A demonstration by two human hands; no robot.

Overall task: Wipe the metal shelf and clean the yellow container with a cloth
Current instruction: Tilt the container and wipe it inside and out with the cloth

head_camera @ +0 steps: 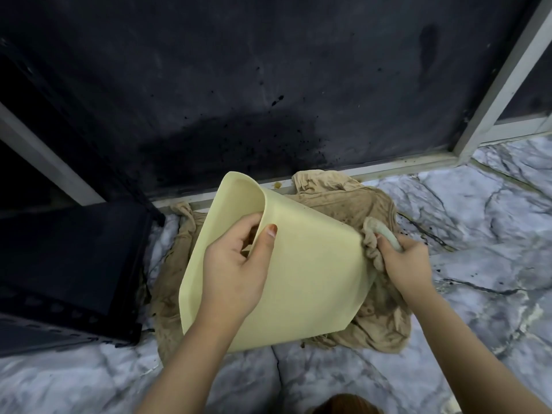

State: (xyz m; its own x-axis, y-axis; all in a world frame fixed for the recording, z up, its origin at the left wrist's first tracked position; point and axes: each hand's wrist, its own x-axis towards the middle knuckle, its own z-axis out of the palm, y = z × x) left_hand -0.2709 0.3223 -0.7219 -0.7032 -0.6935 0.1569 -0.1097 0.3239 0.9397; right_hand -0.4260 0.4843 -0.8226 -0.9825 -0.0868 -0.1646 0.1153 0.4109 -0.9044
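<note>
A person's left hand (pixel 239 264) grips the rim of the tilted yellow container (pixel 298 264) above the marble floor (pixel 478 249), while the right hand (pixel 403 258), at 3 o'clock, clutches a bunched tan cloth (pixel 370 243) against its base; firm, overlapping strokes would likely clean best

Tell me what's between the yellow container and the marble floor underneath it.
A crumpled tan cloth lies spread on the floor under the yellow container, showing around its edges in the head view.
</note>
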